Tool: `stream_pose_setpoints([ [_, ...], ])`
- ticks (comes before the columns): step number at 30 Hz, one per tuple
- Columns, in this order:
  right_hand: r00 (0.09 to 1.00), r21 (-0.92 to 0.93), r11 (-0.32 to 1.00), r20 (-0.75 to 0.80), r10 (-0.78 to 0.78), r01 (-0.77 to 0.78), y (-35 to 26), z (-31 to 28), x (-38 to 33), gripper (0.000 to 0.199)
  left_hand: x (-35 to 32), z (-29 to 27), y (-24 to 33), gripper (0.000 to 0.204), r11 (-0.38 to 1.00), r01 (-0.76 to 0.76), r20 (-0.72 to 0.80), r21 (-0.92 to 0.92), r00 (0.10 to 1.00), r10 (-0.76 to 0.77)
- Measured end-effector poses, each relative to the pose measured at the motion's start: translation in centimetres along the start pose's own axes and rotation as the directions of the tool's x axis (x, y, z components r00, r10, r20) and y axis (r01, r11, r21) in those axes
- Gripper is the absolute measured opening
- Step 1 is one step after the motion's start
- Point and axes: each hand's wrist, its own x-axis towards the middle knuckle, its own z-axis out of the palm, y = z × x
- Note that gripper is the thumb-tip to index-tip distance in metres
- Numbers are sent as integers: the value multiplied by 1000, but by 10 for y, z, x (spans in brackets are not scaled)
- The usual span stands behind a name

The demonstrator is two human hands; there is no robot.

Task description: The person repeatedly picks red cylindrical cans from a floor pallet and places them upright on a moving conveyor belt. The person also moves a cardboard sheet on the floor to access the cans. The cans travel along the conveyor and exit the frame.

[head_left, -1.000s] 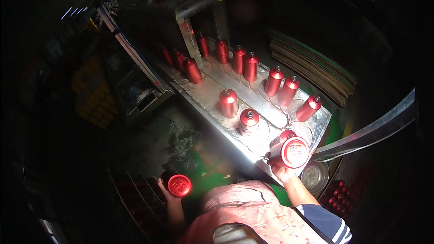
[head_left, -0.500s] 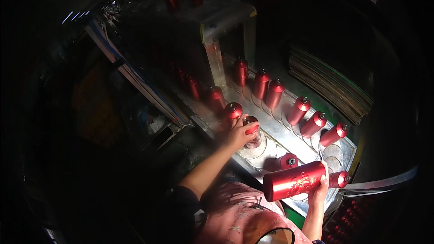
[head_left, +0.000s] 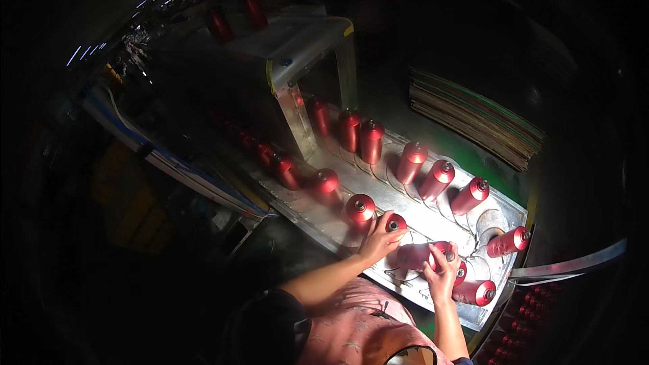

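My left hand point(head_left: 378, 243) is closed around the top of a red metal bottle point(head_left: 395, 222) on the near side of the conveyor. Its fingers cover much of the bottle's shoulder. Just to the right, my right hand point(head_left: 442, 276) grips another red bottle point(head_left: 414, 257) by its shoulder near the metal neck. That bottle is over the near row, its body pointing left; whether its base touches the conveyor I cannot tell. Behind the right hand, a further red bottle point(head_left: 462, 273) shows only in part. A red bottle point(head_left: 477, 293) stands at the near right corner.
Several red bottles point(head_left: 411, 163) line the far side of the metal conveyor point(head_left: 433, 220), which bends round at the right end. A metal frame point(head_left: 295, 118) arches over it. Stacked flat sheets point(head_left: 473, 118) lie behind. More red bottles point(head_left: 520, 324) are low at the right.
My right hand has brought its bottle from a raised, sideways hold down to the near row, beside my left hand. The standing bottles have shifted along the conveyor, and the view has turned slightly.
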Motion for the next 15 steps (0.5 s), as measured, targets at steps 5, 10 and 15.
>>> stream_pose_setpoints([
  [5,999,-117,992,-18,37,-38,18,-1,-8,50,-4,10,39,47,992,30,-32,-119,999,-34],
  [10,1000,-182,983,-27,11,-15,57,-3,-15,56,-21,37,72,45,999,-34,13,-40,999,34],
  [15,989,-110,985,-89,123,-132,88,-17,-31,55,-15,6,73,41,986,-166,-186,8,969,164],
])
